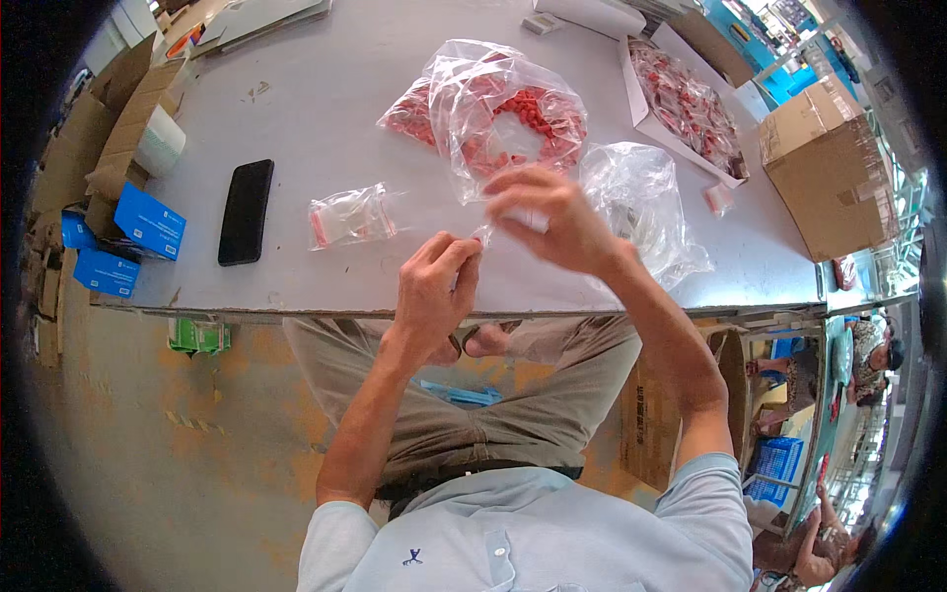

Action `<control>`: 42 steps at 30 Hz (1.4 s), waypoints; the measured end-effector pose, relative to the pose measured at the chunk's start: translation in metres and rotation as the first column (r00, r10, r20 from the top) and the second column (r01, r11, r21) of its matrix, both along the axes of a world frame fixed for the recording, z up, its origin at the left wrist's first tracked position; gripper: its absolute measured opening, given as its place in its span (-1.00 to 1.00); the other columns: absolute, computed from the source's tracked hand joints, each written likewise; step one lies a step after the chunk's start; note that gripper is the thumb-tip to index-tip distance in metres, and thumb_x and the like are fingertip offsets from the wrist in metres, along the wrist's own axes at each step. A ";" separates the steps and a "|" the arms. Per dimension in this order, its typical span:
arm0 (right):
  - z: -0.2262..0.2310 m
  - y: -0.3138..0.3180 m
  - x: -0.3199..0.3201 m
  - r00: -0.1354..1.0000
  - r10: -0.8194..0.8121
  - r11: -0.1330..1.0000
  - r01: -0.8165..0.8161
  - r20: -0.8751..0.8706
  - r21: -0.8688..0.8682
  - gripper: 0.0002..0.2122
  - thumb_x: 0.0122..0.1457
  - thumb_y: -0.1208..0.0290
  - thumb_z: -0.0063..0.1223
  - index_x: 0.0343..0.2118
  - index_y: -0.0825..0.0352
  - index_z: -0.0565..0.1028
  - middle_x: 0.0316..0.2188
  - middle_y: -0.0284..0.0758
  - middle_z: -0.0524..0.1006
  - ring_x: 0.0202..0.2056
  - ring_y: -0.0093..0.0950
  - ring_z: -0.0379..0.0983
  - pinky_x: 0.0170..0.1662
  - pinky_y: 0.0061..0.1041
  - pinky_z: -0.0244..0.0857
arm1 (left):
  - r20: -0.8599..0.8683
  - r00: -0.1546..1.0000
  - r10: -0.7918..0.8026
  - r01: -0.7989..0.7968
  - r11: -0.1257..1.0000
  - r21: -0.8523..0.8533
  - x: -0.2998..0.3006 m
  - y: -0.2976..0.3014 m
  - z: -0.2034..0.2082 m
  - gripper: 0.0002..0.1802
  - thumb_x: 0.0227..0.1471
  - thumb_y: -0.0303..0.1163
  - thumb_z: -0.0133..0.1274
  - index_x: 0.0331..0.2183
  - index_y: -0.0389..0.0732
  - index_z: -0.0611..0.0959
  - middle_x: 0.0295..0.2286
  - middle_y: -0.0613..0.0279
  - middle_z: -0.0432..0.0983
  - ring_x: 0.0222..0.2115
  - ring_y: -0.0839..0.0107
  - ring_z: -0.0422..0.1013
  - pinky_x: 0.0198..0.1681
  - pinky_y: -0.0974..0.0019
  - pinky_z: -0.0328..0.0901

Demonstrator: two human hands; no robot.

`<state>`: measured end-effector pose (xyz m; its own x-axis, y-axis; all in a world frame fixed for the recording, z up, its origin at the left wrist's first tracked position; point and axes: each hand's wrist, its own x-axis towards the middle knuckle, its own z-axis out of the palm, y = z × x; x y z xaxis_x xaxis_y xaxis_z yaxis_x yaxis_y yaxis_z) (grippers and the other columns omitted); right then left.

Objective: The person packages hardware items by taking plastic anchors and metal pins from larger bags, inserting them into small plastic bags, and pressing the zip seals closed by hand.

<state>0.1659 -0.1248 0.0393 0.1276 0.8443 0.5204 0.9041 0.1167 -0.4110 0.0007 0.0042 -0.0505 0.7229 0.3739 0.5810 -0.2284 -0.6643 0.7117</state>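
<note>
My left hand (437, 286) is closed in a pinch over the table's near side. Between its thumb and forefinger is a small clear plastic bag (484, 234), mostly hidden by the fingers. My right hand (554, 219) hovers just right of it, slightly blurred, thumb and fingers apart with nothing visible between them. Beyond the right hand lies a large clear bag (538, 113) of small red parts, its mouth toward me. A second clear bag (636, 202) with pale contents that I cannot make out sits beside my right wrist. Left of my hands rests a pack of small clear bags (350, 217) with red edges.
A black phone (246, 212) lies on the left of the table (326, 109). An open white box (686, 104) of bagged red parts stands at the far right, near a cardboard carton (829, 163). Blue boxes (148, 222) line the left edge. Other people (819, 548) sit at right.
</note>
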 end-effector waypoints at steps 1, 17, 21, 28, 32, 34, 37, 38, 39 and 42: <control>0.004 0.000 0.014 0.991 -0.061 0.997 0.066 -0.118 0.034 -0.92 0.13 0.56 0.28 -0.30 0.34 0.65 -0.23 -0.23 0.66 -0.18 -0.32 0.60 -0.15 -0.37 0.50 | 0.006 1.000 -0.015 0.015 1.000 0.004 0.000 0.000 -0.001 -0.91 0.12 -0.58 0.21 -0.27 -0.31 0.70 -0.41 0.11 0.59 -0.47 0.31 0.56 -0.43 0.28 0.44; -0.023 0.044 0.106 0.901 -0.368 0.841 0.428 0.230 -0.330 -0.79 0.05 0.63 0.22 -0.24 0.26 0.64 -0.28 -0.24 0.68 -0.23 -0.31 0.63 -0.18 -0.32 0.48 | 0.011 1.000 -0.008 0.008 0.998 -0.056 0.002 0.001 0.003 -0.91 0.11 -0.60 0.20 -0.27 -0.33 0.70 -0.42 0.12 0.59 -0.50 0.34 0.54 -0.44 0.33 0.44; 0.015 0.021 0.038 0.938 -0.266 0.961 0.241 -0.222 -0.134 -0.85 0.09 0.59 0.28 -0.26 0.27 0.65 -0.35 -0.35 0.67 -0.31 -0.42 0.61 -0.24 -0.40 0.47 | 0.014 1.000 -0.013 0.014 0.998 -0.064 0.002 0.003 0.000 -0.92 0.12 -0.60 0.20 -0.28 -0.33 0.69 -0.41 0.12 0.58 -0.48 0.33 0.56 -0.41 0.31 0.47; -0.001 0.008 -0.004 0.960 0.035 0.989 -0.074 -0.279 -0.132 -0.88 0.12 0.56 0.32 -0.28 0.26 0.64 -0.23 -0.42 0.66 -0.11 -0.47 0.54 -0.15 -0.40 0.48 | 0.009 0.999 -0.036 0.036 0.997 -0.071 0.002 0.002 0.002 -0.89 0.11 -0.60 0.21 -0.25 -0.35 0.70 -0.41 0.11 0.58 -0.45 0.33 0.58 -0.39 0.30 0.50; -0.003 0.005 -0.007 0.991 0.014 0.986 -0.036 -0.134 -0.162 -0.82 0.09 0.59 0.32 -0.23 0.27 0.65 -0.21 -0.39 0.66 -0.09 -0.44 0.56 -0.12 -0.40 0.50 | 0.018 0.999 -0.039 0.040 0.995 -0.091 0.001 0.001 0.005 -0.88 0.11 -0.59 0.23 -0.25 -0.35 0.70 -0.40 0.11 0.58 -0.44 0.35 0.58 -0.38 0.32 0.49; 0.000 0.001 -0.011 0.973 -0.029 0.991 -0.002 -0.227 -0.135 -0.79 0.06 0.60 0.33 -0.21 0.28 0.66 -0.20 -0.38 0.67 -0.08 -0.45 0.57 -0.12 -0.43 0.49 | -0.037 0.995 -0.089 0.081 0.979 -0.188 -0.001 0.002 0.011 -0.90 0.11 -0.61 0.22 -0.27 -0.37 0.70 -0.39 0.15 0.59 -0.41 0.43 0.56 -0.34 0.39 0.46; -0.001 -0.006 -0.011 0.896 -0.153 0.981 0.087 -0.416 -0.173 -0.80 0.13 0.57 0.29 -0.16 0.32 0.63 -0.22 -0.36 0.67 -0.14 -0.45 0.60 -0.16 -0.47 0.50 | -0.047 0.984 -0.174 0.149 0.933 -0.327 0.001 0.013 0.010 -0.91 0.12 -0.64 0.21 -0.28 -0.37 0.70 -0.39 0.26 0.58 -0.37 0.51 0.53 -0.28 0.46 0.43; -0.007 -0.008 -0.009 0.893 -0.167 0.965 0.061 -0.419 -0.254 -0.83 0.18 0.55 0.26 -0.16 0.33 0.62 -0.24 -0.35 0.67 -0.19 -0.50 0.59 -0.19 -0.49 0.49 | -0.050 0.983 -0.178 0.152 0.933 -0.325 0.000 0.017 0.007 -0.91 0.12 -0.64 0.21 -0.28 -0.37 0.70 -0.39 0.26 0.58 -0.37 0.51 0.53 -0.28 0.46 0.43; -0.012 -0.010 -0.008 0.889 -0.180 0.942 0.033 -0.422 -0.334 -0.85 0.22 0.53 0.22 -0.15 0.35 0.61 -0.27 -0.35 0.66 -0.23 -0.56 0.58 -0.22 -0.51 0.47 | -0.066 0.969 -0.237 0.191 0.894 -0.406 -0.001 0.021 0.004 -0.88 0.13 -0.65 0.20 -0.24 -0.35 0.70 -0.37 0.29 0.58 -0.34 0.55 0.52 -0.25 0.48 0.42; -0.024 -0.008 -0.011 0.839 -0.231 0.925 0.033 -0.493 -0.378 -0.88 0.30 0.49 0.17 -0.16 0.38 0.60 -0.32 -0.38 0.64 -0.29 -0.65 0.52 -0.24 -0.57 0.42 | -0.083 0.953 -0.290 0.194 0.801 -0.567 -0.003 0.021 0.001 -0.81 0.16 -0.64 0.17 -0.16 -0.31 0.68 -0.35 0.33 0.57 -0.32 0.58 0.51 -0.23 0.50 0.41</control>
<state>0.1552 -0.1332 0.0153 0.4175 0.9083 0.0259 0.5385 -0.2243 -0.8122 -0.0023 0.0256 -0.0497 0.8959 0.3944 0.2046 -0.1827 -0.0927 0.9788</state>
